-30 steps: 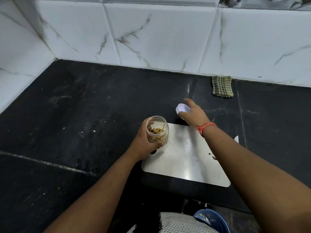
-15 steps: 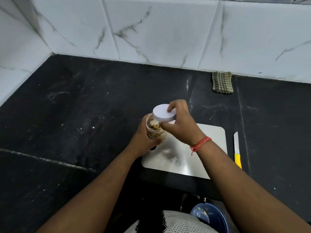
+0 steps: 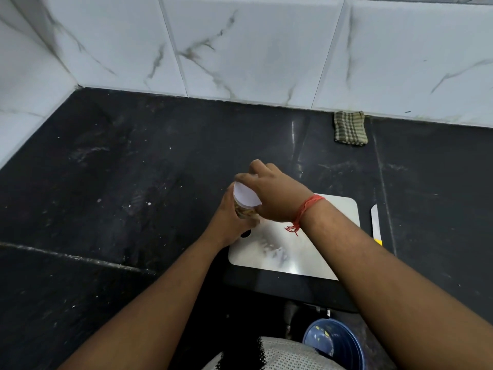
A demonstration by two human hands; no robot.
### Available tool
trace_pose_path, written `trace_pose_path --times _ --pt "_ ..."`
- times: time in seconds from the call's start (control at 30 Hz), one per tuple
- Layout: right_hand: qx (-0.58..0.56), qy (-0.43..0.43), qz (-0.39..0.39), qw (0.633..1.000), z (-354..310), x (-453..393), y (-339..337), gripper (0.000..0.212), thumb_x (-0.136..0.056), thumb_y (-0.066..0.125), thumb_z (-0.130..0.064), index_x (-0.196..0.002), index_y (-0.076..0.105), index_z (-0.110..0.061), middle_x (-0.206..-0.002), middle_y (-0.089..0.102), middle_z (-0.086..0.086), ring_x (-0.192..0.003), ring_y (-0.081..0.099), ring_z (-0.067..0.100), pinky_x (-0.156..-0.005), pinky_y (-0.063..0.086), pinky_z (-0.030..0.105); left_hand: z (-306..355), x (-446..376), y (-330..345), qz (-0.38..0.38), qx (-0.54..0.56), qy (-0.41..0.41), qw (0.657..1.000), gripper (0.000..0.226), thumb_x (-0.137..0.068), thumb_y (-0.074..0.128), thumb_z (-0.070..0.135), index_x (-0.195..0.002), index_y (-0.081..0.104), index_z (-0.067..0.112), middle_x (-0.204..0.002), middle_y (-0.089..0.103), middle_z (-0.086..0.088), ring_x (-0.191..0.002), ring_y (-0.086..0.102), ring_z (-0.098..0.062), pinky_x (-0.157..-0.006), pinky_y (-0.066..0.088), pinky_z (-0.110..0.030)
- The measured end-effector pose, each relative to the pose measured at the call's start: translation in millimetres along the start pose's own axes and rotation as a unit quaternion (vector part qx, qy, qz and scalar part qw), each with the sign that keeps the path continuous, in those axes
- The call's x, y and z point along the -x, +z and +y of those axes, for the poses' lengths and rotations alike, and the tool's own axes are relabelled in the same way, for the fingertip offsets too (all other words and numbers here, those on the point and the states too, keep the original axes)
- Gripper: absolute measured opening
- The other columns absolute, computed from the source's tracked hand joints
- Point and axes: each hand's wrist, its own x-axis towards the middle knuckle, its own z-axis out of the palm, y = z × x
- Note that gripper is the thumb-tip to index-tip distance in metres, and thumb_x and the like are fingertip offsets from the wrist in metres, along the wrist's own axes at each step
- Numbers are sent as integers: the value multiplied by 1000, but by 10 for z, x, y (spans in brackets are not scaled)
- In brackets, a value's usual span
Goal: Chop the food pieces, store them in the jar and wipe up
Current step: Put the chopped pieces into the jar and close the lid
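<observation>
A: The jar (image 3: 244,210) is gripped round its side by the left hand (image 3: 231,222), fingers curled about it, at the far left corner of the cutting board (image 3: 293,252). Chopped food pieces (image 3: 246,212) can be seen through the glass.

B: And the lid (image 3: 246,195)?

A: It is held on top of the jar by the right hand (image 3: 274,194), fingers curled over its rim. A red thread (image 3: 306,210) is worn at that wrist.

B: What is seen around the board?

A: A knife (image 3: 376,224) with a yellow handle is laid just right of the board. A checked cloth (image 3: 350,128) is set well beyond the board, against the tiled wall (image 3: 253,49). A blue bucket (image 3: 333,343) is placed below the board's near edge, under the black counter (image 3: 106,196).
</observation>
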Motion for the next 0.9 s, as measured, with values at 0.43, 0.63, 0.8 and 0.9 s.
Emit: trace_pose_path --times 0.43,0.63,0.8,0.9 --pt "101 -82 -97 987 54 -139 -257 79 -83 74 -20 -149 32 -30 -136 39 5 -113 50 25 -91 54 33 47 5 -39 -7 -2 -17 1000 98 -78 87 28 -152 22 29 -146 42 9 -127 44 -4 -107 37 -22" --pt "85 -64 -88 990 94 -142 -189 80 -79 77 -28 -148 35 -30 -128 41 4 -108 51 23 -88 55 35 128 10 -60 -16 -21 5 1000 92 -80 86 24 -150 26 24 -150 43 0 -136 45 -15 -116 38 -34" --pt "84 -83 -96 988 110 -136 -195 82 -83 75 -21 -150 30 -30 -135 39 5 -113 49 24 -91 53 32 110 -12 -50 -14 -10 4 1000 89 -78 87 26 -143 25 36 -145 45 4 -130 48 -11 -112 42 -31" --pt "99 -111 -110 983 119 -158 -241 83 -84 74 -18 -151 28 -31 -140 36 5 -118 48 25 -93 52 31 62 -19 -52 -15 -4 -8 1000 93 -76 89 30 -143 25 37 -139 44 12 -125 47 -5 -107 41 -24"
